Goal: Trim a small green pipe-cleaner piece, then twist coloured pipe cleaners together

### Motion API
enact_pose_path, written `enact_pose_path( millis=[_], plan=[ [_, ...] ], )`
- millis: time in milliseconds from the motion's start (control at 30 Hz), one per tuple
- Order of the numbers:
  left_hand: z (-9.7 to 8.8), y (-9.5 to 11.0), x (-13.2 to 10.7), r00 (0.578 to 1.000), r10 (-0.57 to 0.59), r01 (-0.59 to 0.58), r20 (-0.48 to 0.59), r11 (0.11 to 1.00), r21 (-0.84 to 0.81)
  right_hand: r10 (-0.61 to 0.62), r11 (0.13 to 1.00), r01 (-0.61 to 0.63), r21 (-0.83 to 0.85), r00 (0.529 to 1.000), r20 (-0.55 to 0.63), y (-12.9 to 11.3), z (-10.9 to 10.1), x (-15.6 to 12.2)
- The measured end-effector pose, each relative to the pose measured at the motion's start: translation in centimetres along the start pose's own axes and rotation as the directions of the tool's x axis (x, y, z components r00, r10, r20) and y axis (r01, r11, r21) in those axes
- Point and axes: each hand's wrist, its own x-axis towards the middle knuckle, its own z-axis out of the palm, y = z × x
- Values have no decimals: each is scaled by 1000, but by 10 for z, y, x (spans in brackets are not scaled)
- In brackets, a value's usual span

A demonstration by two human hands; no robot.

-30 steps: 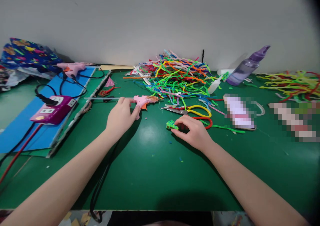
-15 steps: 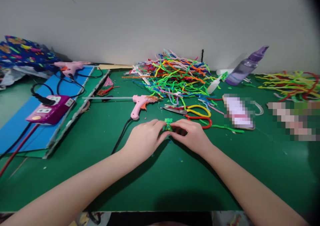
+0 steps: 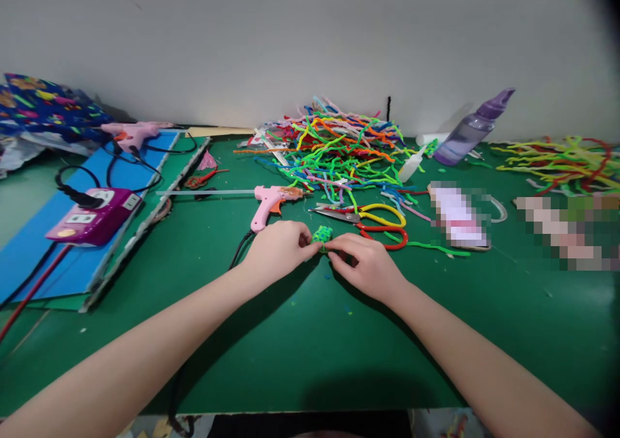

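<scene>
My left hand [image 3: 278, 247] and my right hand [image 3: 363, 263] meet at the middle of the green table [image 3: 310, 334]. Both pinch a small green piece made of twisted pipe cleaner [image 3: 321, 234], held just above the table top. A pink glue gun [image 3: 271, 202] lies on its side just behind my left hand, a clear glue stick [image 3: 203, 192] poking out of its back. Scissors with yellow and red handles [image 3: 375, 221] lie right behind my right hand.
A big heap of coloured pipe cleaners [image 3: 339, 150] sits at the back, another heap [image 3: 566, 160] at the far right. A purple bottle [image 3: 469, 131] leans on the wall. At the left, a power strip [image 3: 92, 215] and second glue gun [image 3: 133, 133] rest on a blue board [image 3: 72, 244].
My left hand let go of the pink glue gun and came right to the green piece. Both hands now pinch it, slightly closer to the scissors than before.
</scene>
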Motion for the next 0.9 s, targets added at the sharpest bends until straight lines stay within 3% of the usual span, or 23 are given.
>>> enact_pose_path(
  millis=[67,200,333,567,700,900],
  plan=[
    [-1,-1,-1,1000,-5,5,-3,999,-38,26,997,-32,-76,997,-68,2,-7,2],
    [-8,-2,-9,999,-3,3,-54,1000,-1,165,925,-216,-314,969,-182,22,-29,5],
    [-15,-4,-21,995,-3,13,-98,994,107,243,825,-243,-510,968,-68,42,-42,3],
    [-11,-9,-35,985,112,-69,-135,954,292,306,771,-224,-596,951,38,46,-50,-1],
    [-5,-11,-33,975,175,-137,-137,958,252,308,746,-211,-631,950,47,50,-54,0],
    [-2,-15,-30,972,180,-165,-148,980,109,335,745,-224,-628,940,62,39,-56,0]
  ],
)
